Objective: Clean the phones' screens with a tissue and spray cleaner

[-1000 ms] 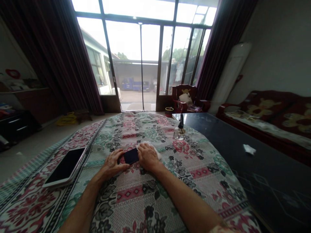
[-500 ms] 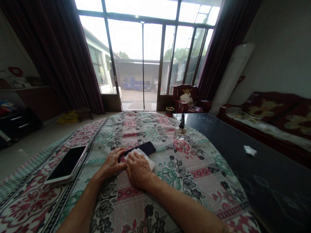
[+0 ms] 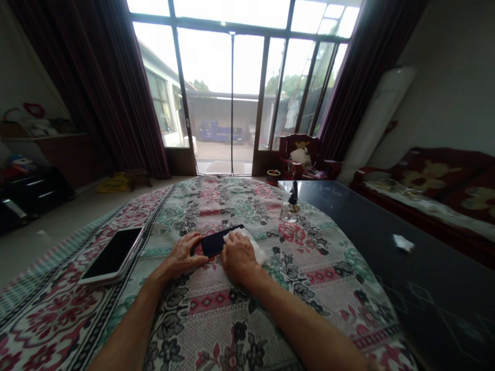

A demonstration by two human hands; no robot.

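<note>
A small dark phone (image 3: 215,242) lies flat on the floral cloth (image 3: 232,309) in front of me. My left hand (image 3: 181,256) rests on the cloth with its fingertips pressed on the phone's near left end. My right hand (image 3: 237,253) lies over the phone's right half, fingers closed down on a white wipe (image 3: 255,248) that sticks out to the right of the hand.
A larger phone with a white rim (image 3: 112,255) lies on the cloth to the left. A small glass spray bottle (image 3: 290,208) stands at the cloth's far right. A crumpled white tissue (image 3: 402,242) lies on the dark table (image 3: 386,278). A red sofa runs along the right wall.
My right hand with the wipe slid left along the dark phone, then back to the right. My left hand kept holding the phone's left end. The camera tilted slightly.
</note>
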